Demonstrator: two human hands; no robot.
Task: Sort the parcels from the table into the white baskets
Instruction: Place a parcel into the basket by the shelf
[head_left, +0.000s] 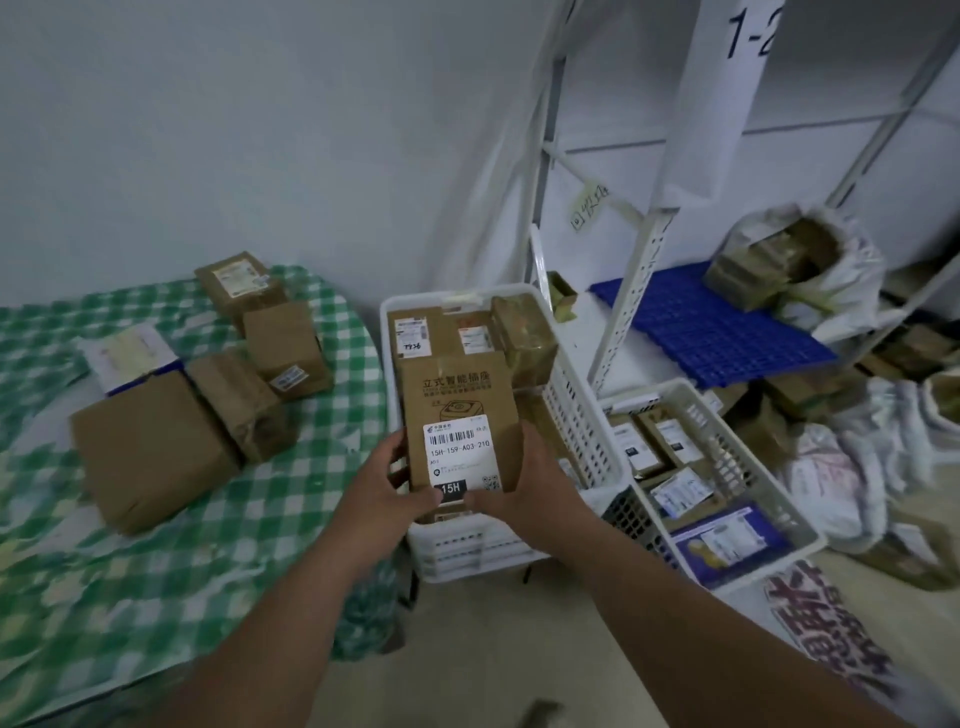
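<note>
A single head-worn wide-angle view looks forward and steeply down, close over the hands (457, 493). Left of them lies the checked surface (104, 597), just beyond them a white basket (582, 415), and farther right the shelving (639, 291).

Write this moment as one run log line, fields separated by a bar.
both hands hold labelled box | over near basket | parcels on table | far basket part filled
</note>
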